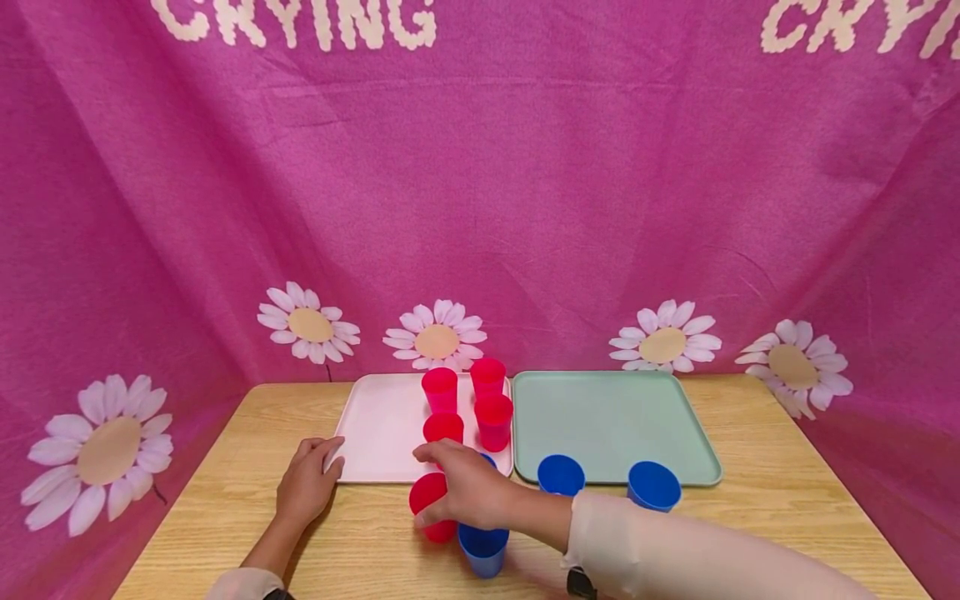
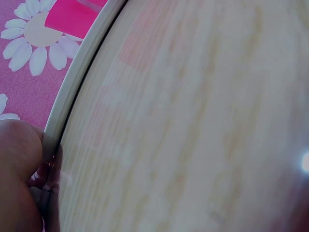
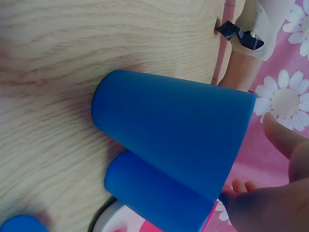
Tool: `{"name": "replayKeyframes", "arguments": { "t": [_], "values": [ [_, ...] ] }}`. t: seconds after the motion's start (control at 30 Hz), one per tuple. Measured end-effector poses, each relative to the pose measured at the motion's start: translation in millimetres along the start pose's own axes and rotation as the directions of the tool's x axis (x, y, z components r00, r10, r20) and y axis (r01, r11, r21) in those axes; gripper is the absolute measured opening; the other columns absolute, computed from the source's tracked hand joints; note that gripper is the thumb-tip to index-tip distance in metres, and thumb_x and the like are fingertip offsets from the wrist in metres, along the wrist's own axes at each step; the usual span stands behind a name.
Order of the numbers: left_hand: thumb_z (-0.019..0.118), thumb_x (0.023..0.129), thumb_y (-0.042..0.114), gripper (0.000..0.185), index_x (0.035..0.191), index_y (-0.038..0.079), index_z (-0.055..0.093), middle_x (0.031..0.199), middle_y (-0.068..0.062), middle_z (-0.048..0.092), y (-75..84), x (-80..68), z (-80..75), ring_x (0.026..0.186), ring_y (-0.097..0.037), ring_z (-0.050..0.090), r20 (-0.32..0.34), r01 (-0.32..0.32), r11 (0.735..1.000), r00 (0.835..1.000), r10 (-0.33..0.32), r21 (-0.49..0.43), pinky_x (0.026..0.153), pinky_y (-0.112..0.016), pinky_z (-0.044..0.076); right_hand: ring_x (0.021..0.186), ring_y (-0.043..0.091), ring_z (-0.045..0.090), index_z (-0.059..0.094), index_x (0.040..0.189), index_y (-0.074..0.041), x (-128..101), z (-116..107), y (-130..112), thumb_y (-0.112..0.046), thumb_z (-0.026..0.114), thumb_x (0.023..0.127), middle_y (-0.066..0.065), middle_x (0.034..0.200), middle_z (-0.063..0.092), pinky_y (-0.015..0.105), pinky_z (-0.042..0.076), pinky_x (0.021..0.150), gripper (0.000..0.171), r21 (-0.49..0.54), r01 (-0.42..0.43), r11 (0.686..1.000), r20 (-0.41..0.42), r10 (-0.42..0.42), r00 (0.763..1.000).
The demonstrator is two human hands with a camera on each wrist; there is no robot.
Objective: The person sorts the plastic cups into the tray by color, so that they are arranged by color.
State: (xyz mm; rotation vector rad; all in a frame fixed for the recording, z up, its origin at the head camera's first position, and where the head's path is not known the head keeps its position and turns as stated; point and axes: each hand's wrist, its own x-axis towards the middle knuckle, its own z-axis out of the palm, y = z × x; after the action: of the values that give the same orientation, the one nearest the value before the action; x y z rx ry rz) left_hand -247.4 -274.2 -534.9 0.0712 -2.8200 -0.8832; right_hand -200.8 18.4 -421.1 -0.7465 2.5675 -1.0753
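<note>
My right hand (image 1: 459,486) reaches across the wooden table (image 1: 225,500) and grips a red cup (image 1: 427,500) just in front of the pale pink tray (image 1: 378,425). One blue cup (image 1: 483,550) (image 3: 178,130) stands right beside this hand on its near side. Another blue cup (image 3: 154,198) is mostly hidden behind it. On the pink tray stand several red cups (image 1: 494,421). My left hand (image 1: 307,483) rests on the table, and its fingertips touch the pink tray's near left corner (image 2: 77,82); it holds nothing.
A pale green tray (image 1: 611,412) lies to the right of the pink one. Two blue cups (image 1: 561,475) (image 1: 654,486) stand at its near edge. A pink cloth with daisies (image 1: 480,208) hangs behind and at both sides.
</note>
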Motion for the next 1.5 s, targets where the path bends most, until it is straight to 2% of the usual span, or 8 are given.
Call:
{"name": "replayKeyframes", "arguments": {
  "t": [0.27,0.53,0.8,1.07,1.3,1.5],
  "values": [
    [0.062,0.101,0.016,0.041,0.140,0.003,0.062,0.132,-0.021,0.054,4.3,-1.4,-2.5,0.121,-0.040,0.057,0.008,0.007,1.000,1.000,-0.007,-0.006,0.098,-0.059,0.045,0.123,0.016,0.057,0.056,0.142,-0.016,1,1,-6,-0.022,0.095,0.073,-0.001,0.132,0.059,0.029,0.059,0.080,0.079,-0.059,-0.032,0.998,0.052,0.035,0.998],
    [0.064,0.100,0.015,0.040,0.138,0.003,0.063,0.130,-0.020,0.055,6.1,-2.3,-3.2,0.120,-0.041,0.058,0.002,-0.003,1.000,1.000,0.003,-0.004,0.095,-0.058,0.046,0.121,0.016,0.058,0.054,0.143,-0.018,1,3,-8,-0.019,0.095,0.073,0.000,0.133,0.058,0.032,0.061,0.077,0.081,-0.117,-0.028,0.993,0.087,0.038,0.996],
    [0.064,0.100,0.016,0.040,0.139,0.004,0.063,0.130,-0.019,0.055,3.9,-2.1,-2.1,0.121,-0.040,0.058,0.000,0.000,1.000,1.000,0.000,-0.001,0.095,-0.058,0.047,0.117,0.012,0.058,0.054,0.141,-0.019,1,4,-8,-0.022,0.094,0.075,-0.004,0.130,0.058,0.027,0.059,0.075,0.077,-0.171,-0.009,0.985,0.086,0.024,0.996],
    [0.063,0.101,0.015,0.040,0.139,0.004,0.062,0.131,-0.020,0.055,4.8,-2.8,-2.8,0.122,-0.041,0.057,0.006,0.005,1.000,1.000,-0.005,-0.003,0.095,-0.058,0.046,0.118,0.014,0.058,0.057,0.139,-0.017,2,5,-7,-0.019,0.093,0.076,-0.003,0.130,0.060,0.028,0.059,0.077,0.073,-0.146,-0.017,0.989,0.078,0.029,0.997],
    [0.065,0.099,0.014,0.038,0.136,0.005,0.066,0.130,-0.020,0.058,3.5,-3.4,-2.9,0.119,-0.041,0.061,-0.048,-0.044,0.999,0.998,0.045,0.019,0.091,-0.058,0.049,0.120,0.012,0.057,0.059,0.137,-0.020,4,2,-10,-0.021,0.092,0.077,-0.005,0.131,0.061,0.027,0.058,0.079,0.069,-0.141,-0.011,0.990,0.067,0.021,0.998],
    [0.062,0.100,0.016,0.040,0.138,0.005,0.064,0.132,-0.019,0.056,3.4,-3.3,-2.8,0.122,-0.040,0.059,-0.024,-0.023,1.000,0.999,0.023,0.008,0.093,-0.058,0.048,0.118,0.012,0.057,0.061,0.135,-0.020,5,-1,-13,-0.022,0.091,0.079,-0.006,0.127,0.064,0.025,0.058,0.077,0.063,-0.130,0.028,0.991,0.042,-0.023,0.999]
  ]
}}
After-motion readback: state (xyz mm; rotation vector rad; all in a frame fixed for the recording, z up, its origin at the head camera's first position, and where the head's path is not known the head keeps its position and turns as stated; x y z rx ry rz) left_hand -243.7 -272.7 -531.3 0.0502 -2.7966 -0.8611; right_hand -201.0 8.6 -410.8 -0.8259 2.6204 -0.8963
